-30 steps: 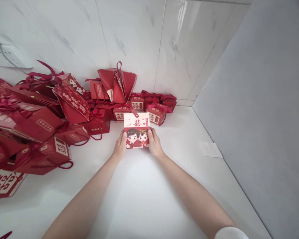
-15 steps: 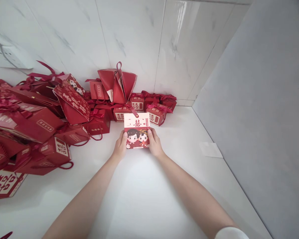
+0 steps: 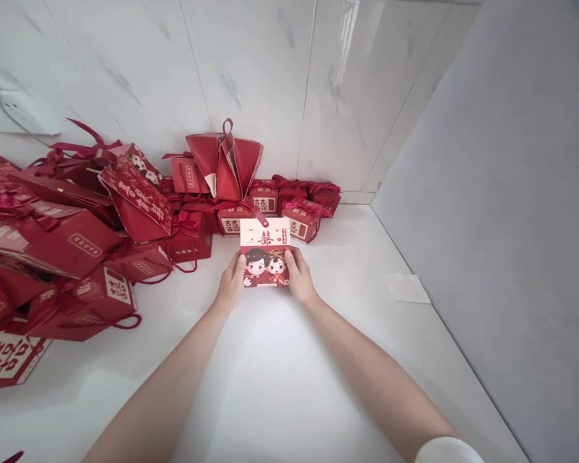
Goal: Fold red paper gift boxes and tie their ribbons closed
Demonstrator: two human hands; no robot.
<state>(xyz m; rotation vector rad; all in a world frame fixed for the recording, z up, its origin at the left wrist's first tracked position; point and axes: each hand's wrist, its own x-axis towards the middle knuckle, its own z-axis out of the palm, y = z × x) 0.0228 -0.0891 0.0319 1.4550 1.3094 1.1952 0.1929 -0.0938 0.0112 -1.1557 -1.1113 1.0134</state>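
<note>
A red and cream gift box (image 3: 266,257) with a cartoon couple on its front and a red ribbon tab on top is upright between my hands. Along its left side, my left hand (image 3: 231,281) grips it with the thumb at the front edge. From the right, my right hand (image 3: 299,276) clasps the opposite side, thumb also in front. The other fingers are partly hidden behind the box. Just beyond it stand small red boxes with bows, among them one (image 3: 301,222) to the right.
A heap of red gift boxes (image 3: 72,238) with ribbons and cord handles fills the left side. A folded red box (image 3: 226,164) rests on the row by the tiled wall (image 3: 251,77). White paper (image 3: 408,288) lies on the table (image 3: 280,386) near the grey panel (image 3: 521,193).
The hands and gift box hold almost the same position. The background has shifted very slightly left in the view.
</note>
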